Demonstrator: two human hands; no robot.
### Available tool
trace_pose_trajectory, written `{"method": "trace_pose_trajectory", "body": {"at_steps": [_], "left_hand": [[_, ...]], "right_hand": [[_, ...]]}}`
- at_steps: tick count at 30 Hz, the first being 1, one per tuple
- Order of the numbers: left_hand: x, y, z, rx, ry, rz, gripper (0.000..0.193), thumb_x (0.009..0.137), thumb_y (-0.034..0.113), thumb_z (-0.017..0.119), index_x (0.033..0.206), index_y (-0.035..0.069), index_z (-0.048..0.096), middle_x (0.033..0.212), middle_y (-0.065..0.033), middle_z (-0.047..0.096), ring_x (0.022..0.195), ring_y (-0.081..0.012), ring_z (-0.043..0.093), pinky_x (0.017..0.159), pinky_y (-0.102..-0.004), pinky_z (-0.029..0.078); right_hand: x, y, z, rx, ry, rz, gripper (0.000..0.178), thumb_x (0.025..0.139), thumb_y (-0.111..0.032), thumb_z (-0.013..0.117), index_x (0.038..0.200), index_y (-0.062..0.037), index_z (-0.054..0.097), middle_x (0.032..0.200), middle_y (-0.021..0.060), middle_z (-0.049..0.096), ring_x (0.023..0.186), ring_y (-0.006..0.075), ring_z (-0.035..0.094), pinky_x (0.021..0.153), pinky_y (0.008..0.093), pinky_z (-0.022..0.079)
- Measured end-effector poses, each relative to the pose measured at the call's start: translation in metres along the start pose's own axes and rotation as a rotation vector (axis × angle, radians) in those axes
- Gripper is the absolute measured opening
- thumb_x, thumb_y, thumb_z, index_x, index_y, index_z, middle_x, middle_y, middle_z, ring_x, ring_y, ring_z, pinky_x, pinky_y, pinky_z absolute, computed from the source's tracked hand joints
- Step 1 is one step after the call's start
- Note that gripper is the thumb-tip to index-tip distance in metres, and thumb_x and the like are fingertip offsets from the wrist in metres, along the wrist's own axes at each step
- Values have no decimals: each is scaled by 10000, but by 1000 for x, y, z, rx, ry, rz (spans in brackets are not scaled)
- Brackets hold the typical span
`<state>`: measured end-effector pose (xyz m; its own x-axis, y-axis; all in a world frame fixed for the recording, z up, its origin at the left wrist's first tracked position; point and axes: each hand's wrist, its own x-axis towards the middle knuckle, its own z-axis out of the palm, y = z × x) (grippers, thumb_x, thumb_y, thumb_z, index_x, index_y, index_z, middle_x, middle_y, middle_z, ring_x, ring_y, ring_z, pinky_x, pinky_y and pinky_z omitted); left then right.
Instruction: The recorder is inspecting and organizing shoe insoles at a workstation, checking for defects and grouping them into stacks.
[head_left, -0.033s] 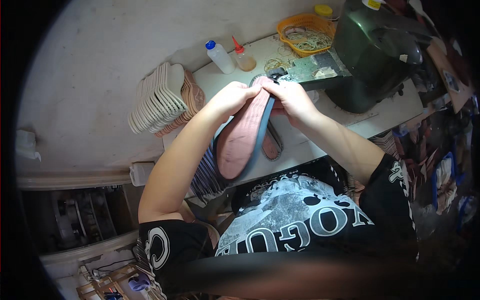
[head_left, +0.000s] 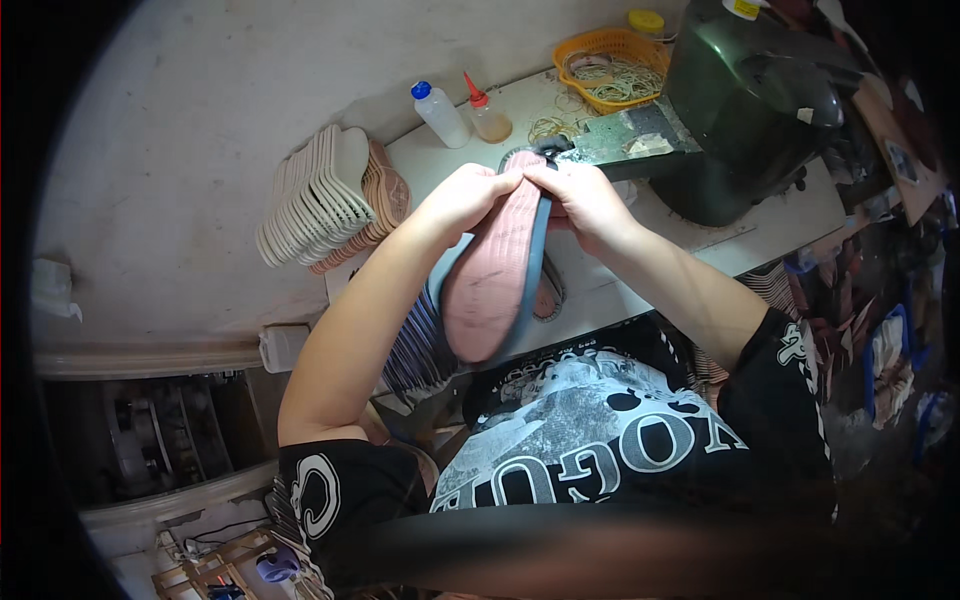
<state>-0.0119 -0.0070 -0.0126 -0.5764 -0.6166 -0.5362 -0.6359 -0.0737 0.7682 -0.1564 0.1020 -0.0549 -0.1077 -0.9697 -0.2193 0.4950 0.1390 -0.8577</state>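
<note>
A pink shoe sole (head_left: pixel 490 285) with a blue-grey edge hangs tilted between my hands, its wide end toward me. My left hand (head_left: pixel 472 200) pinches its far end from the left, thumb on the pink face. From the right, my right hand (head_left: pixel 588 203) grips the same end, its thumb close to the left one. The fingers behind the sole are mostly hidden. That held end is right by the dark head of a green machine arm (head_left: pixel 640 140). Partly covered by the held sole, another pink sole with a dark rim (head_left: pixel 547 297) lies on the white table (head_left: pixel 600 290).
Stacked pale soles (head_left: pixel 315 200) stand at the left, beside tan ones (head_left: pixel 385 190). Behind are a blue-capped bottle (head_left: pixel 442 115), a red-tipped bottle (head_left: pixel 490 118) and an orange basket (head_left: pixel 610 65) of bands. Striped dark pieces (head_left: pixel 415 345) sit at the near left table edge. A dark machine body (head_left: pixel 735 120) rises at right.
The wide near end of the held sole has swung slightly to the right, showing more of the striped pieces. Both hands stay nearly in place, gripping the far end.
</note>
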Motion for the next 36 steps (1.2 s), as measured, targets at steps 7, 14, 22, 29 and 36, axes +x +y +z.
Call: {"method": "trace_pose_trajectory", "body": {"at_steps": [7, 14, 22, 29, 36], "left_hand": [[-12, 11, 11, -103, -2, -115, 494, 911, 478, 577, 637, 67, 588, 490, -81, 585, 345, -142, 495, 389, -273, 435], [3, 15, 0, 36, 32, -41, 557, 870, 560, 595, 598, 74, 560, 407, -29, 459, 332, -125, 427, 371, -262, 351], [41, 3, -33, 305, 215, 136, 643, 820, 677, 562, 741, 42, 632, 616, -11, 504, 523, -124, 408, 500, -277, 370], [31, -20, -17, -120, 104, 236, 627, 874, 548, 595, 1211, 23, 530, 1084, -56, 584, 910, -137, 532, 812, -257, 405], [24, -26, -11, -369, -6, 277, 486, 792, 219, 758, 1155, -24, 546, 1066, -75, 630, 981, -146, 588, 895, -273, 431]], "right_hand": [[-31, -33, -27, -216, -138, 215, 328, 826, -223, 701, 985, 62, 667, 891, 103, 680, 777, 141, 640, 694, 266, 507], [-92, 10, -38, -18, -47, 78, 213, 837, -134, 706, 956, 40, 675, 888, 81, 688, 789, 122, 641, 745, 271, 514], [-47, 19, -3, 219, 66, -64, 264, 857, -146, 677, 1010, 68, 654, 939, 109, 685, 820, 137, 649, 744, 277, 517], [-9, 22, 3, 221, 65, -84, 274, 888, -191, 653, 959, 73, 673, 854, 104, 691, 734, 129, 649, 666, 261, 518], [-24, 24, 8, 118, 39, -51, 273, 899, -232, 641, 988, 25, 656, 859, 92, 675, 692, 136, 651, 605, 270, 534]]}}
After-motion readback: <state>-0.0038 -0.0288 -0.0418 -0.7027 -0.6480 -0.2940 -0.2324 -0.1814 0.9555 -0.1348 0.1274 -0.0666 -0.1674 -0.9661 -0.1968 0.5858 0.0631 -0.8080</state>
